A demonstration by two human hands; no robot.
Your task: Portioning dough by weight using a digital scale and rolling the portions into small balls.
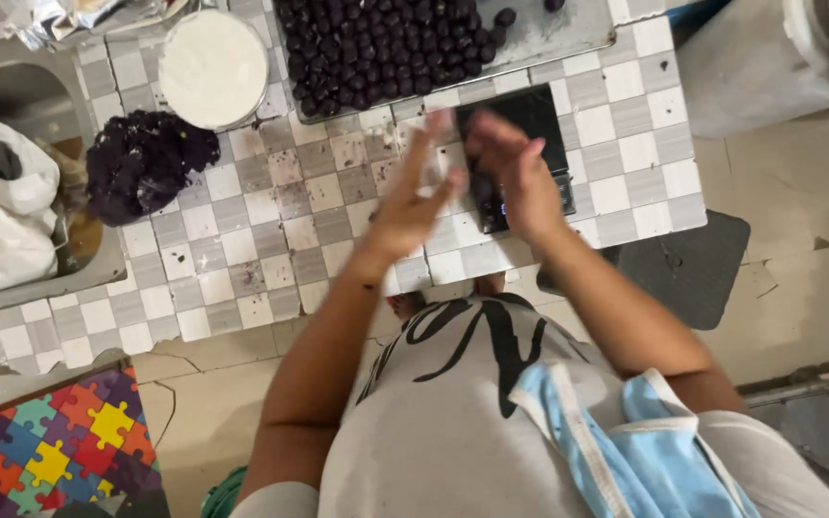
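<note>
Overhead view from the head camera of a counter faced with small grey and white checkered tiles (pixel 271 216). A piece of dark purple dough, only a blurred dark patch, shows between the two palms; its outline and long axis cannot be made out. It sits above a small black digital kitchen scale (pixel 530 129), which lies on the tiles with its long axis running away from the person and its display end nearest the body.

The left hand (pixel 419 197) is raised on edge, palm turned toward the other hand, fingers (pixel 429 144) straight, slightly spread and pointing away from the body. The right hand (pixel 515 177) faces it, palm inward, fingers (pixel 491 134) curved over the dark piece. The palms are pressed close together around the dough; neither hand closes into a fist. Both forearms rise from the lower edge of the view and converge over the scale.

Beyond the scale lies a rectangular metal tray (pixel 549 38) packed with rows of small dark purple balls (pixel 376 48), with a few balls apart at its far right. To the left of the tray stands a round container of white powder (pixel 213 67), and just below it a rough mound of dark purple dough (pixel 146 163) rests directly on the tiles. At the far left, a recessed basin holds white cloth or bags (pixel 2 211). A multicoloured puzzle-pattern floor mat (pixel 50 446) shows at lower left.
</note>
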